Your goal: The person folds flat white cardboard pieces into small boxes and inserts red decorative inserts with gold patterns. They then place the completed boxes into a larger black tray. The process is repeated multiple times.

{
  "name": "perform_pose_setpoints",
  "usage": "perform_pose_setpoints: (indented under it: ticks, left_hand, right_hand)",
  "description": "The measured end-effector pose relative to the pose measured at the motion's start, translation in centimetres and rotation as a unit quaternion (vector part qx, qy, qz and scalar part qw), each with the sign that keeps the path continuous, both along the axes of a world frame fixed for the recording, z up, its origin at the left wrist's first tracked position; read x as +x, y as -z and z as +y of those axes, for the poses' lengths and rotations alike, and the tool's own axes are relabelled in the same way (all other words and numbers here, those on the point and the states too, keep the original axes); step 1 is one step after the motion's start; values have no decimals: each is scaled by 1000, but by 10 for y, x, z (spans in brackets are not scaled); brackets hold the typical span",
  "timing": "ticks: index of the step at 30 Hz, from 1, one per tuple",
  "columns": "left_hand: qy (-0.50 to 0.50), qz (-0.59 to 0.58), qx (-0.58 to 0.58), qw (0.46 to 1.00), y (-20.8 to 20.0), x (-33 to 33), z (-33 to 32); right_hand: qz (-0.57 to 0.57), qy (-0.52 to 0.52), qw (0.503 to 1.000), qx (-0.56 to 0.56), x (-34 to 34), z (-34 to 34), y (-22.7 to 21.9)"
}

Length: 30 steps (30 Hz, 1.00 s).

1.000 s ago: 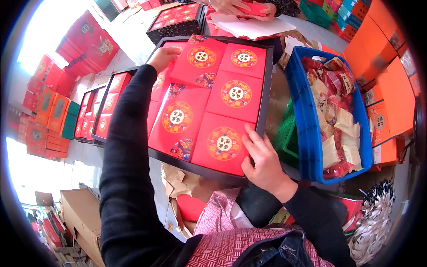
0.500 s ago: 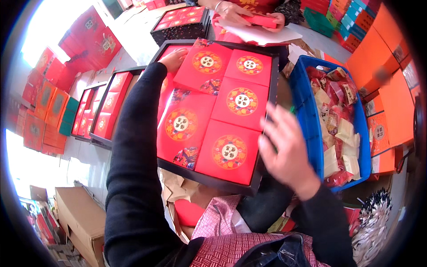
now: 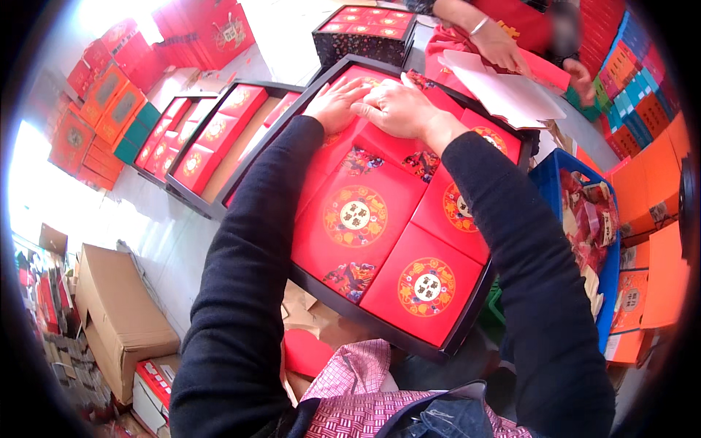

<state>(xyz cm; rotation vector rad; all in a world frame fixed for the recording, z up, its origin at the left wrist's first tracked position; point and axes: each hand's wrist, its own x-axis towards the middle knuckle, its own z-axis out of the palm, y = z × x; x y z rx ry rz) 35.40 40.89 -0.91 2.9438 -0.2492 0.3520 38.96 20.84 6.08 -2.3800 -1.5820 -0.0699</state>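
In front of me a tilted black tray (image 3: pixel 365 314) holds several red gift boxes with round floral medallions, among them a large box (image 3: pixel 325 252) and a squarer box (image 3: pixel 387 310) at the near corner. Both my hands lie on the red boxes at the tray's far side. My left hand (image 3: pixel 337 107) has its fingers stretched toward the far edge. Beside it, my right hand (image 3: pixel 401 109) presses palm down on a red box (image 3: pixel 387 143), its thumb reaching toward the left hand. Some of the right fingertips are hard to make out.
More black trays (image 3: pixel 204 191) of red boxes stand to the left, with another stack (image 3: pixel 361 47) at the back. A blue crate (image 3: pixel 612 292) of wrapped packets is on the right. Across from me, a co-worker's hand (image 3: pixel 500 47) is by white sheets (image 3: pixel 504 84). A cardboard box (image 3: pixel 131 306) stands lower left.
My right hand has gone from the tray's right side to its far side, beside my left hand. The view has shifted, and the co-worker's hands have moved apart.
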Motion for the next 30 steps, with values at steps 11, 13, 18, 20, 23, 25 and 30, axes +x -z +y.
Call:
perform_pose_setpoints:
  ticks: [11,13,18,20,23,25,30]
  left_hand:
    - [2,-67,19,998,17,10,-1]
    - [7,-89,36,995,24,12,9]
    - [-2,-79,29,996,19,12,-1]
    - [-5,-10,34,999,5,4,-5]
    - [-15,-6,0,1000,-4,-2,-12]
    - [-23,-19,-20,999,-1,0,-7]
    - [-4,-39,-1,999,6,6,-3]
  right_hand:
    - [-69,-76,995,18,6,-7,22]
    - [-89,-98,990,37,0,-3,30]
    - [-109,-108,986,60,4,-7,39]
    - [-14,-121,983,139,5,-13,41]
    - [-86,-28,980,177,34,-21,37]
    - [-188,27,976,106,48,-24,36]
    - [-145,-2,989,-32,59,-17,17]
